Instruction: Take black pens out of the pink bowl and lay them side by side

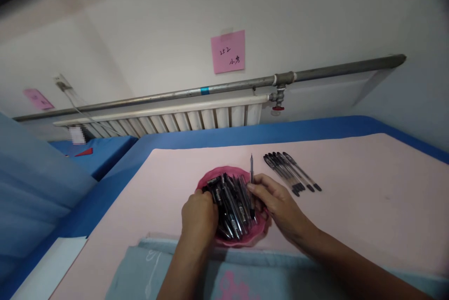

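A pink basket (264, 231) with a wavy rim holds a heap of black pen caps and clear pen parts (233, 204). Curled over its left side, my left hand (199, 213) has its fingertips down among the black pieces. What those fingers grip, if anything, is hidden. Above the basket's right edge, my right hand (271, 197) pinches an uncapped pen (251, 174) between thumb and fingers, point upward. To the right, several capped black pens (289, 171) lie side by side on the pink table cover (354, 202).
A light blue cloth (168, 272) with a pink print lies along the near edge. White sheets (52, 262) rest at lower left. Behind the blue table edge (245, 135) are a radiator (196, 115), a pipe (326, 70) and a pink note (228, 52) on the wall.
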`<action>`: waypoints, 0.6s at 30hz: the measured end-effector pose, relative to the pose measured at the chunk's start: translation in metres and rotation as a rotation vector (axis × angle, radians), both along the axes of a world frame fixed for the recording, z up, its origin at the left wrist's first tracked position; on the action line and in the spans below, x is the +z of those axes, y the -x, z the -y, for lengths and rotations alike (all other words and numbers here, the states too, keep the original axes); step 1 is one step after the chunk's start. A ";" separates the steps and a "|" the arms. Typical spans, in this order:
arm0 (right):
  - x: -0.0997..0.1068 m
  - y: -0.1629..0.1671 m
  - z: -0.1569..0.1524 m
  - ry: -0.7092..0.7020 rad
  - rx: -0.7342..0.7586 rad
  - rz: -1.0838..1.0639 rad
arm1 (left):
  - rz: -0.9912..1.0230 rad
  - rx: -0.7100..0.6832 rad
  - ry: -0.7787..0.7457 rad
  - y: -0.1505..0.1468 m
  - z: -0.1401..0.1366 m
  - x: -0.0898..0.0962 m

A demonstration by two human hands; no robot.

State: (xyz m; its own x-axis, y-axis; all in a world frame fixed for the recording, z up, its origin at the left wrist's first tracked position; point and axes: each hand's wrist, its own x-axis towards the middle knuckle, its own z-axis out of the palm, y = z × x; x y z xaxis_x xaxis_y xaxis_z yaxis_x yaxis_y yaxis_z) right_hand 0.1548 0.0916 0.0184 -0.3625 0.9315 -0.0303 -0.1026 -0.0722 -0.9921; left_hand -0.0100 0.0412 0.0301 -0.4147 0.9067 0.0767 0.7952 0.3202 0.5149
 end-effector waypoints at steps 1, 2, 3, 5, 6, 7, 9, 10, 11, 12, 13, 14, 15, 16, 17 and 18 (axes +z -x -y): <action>0.001 0.000 0.001 -0.006 0.006 0.004 | 0.008 -0.017 -0.010 0.003 0.000 0.001; 0.002 0.000 0.002 -0.016 0.015 0.011 | 0.048 -0.025 -0.030 0.006 0.000 0.002; 0.003 0.000 0.003 -0.032 0.031 0.021 | 0.138 -0.025 -0.058 0.008 -0.001 0.003; 0.004 -0.001 0.005 -0.093 0.100 0.056 | 0.460 -0.012 -0.118 0.012 -0.001 0.007; 0.004 -0.001 0.007 -0.142 0.155 0.089 | 0.663 0.000 -0.151 0.014 -0.002 0.009; 0.004 -0.001 0.008 -0.201 0.214 0.130 | 0.862 0.015 -0.189 0.015 -0.003 0.011; 0.002 -0.001 0.009 -0.324 0.321 0.219 | 1.172 0.066 -0.260 0.015 -0.004 0.014; 0.001 -0.001 0.009 -0.372 0.357 0.259 | 1.274 0.100 -0.293 0.015 -0.005 0.014; 0.000 0.000 0.009 -0.408 0.381 0.286 | 1.351 0.132 -0.320 0.015 -0.006 0.015; 0.000 0.000 0.009 -0.432 0.394 0.304 | 1.408 0.153 -0.336 0.015 -0.006 0.015; -0.001 0.001 0.009 -0.448 0.402 0.317 | 1.453 0.160 -0.344 0.014 -0.007 0.015; -0.001 0.001 0.009 -0.460 0.407 0.327 | 1.488 0.155 -0.351 0.014 -0.007 0.014; 0.000 0.002 0.009 -0.470 0.409 0.335 | 1.513 0.142 -0.357 0.014 -0.007 0.013; 0.000 0.003 0.009 -0.477 0.412 0.343 | 1.528 0.130 -0.362 0.014 -0.007 0.013; 0.001 0.003 0.009 -0.481 0.417 0.351 | 1.534 0.121 -0.368 0.013 -0.007 0.012; 0.002 0.003 0.009 -0.481 0.421 0.360 | 1.533 0.119 -0.373 0.013 -0.007 0.012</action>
State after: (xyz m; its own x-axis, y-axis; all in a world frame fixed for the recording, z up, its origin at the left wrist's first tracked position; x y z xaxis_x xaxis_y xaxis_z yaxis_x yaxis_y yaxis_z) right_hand 0.1514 0.0825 0.0204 -0.7376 0.6556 0.1617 0.1765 0.4184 -0.8910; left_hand -0.0228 0.0484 0.0423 -0.3695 0.8915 -0.2623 -0.5518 0.0166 0.8338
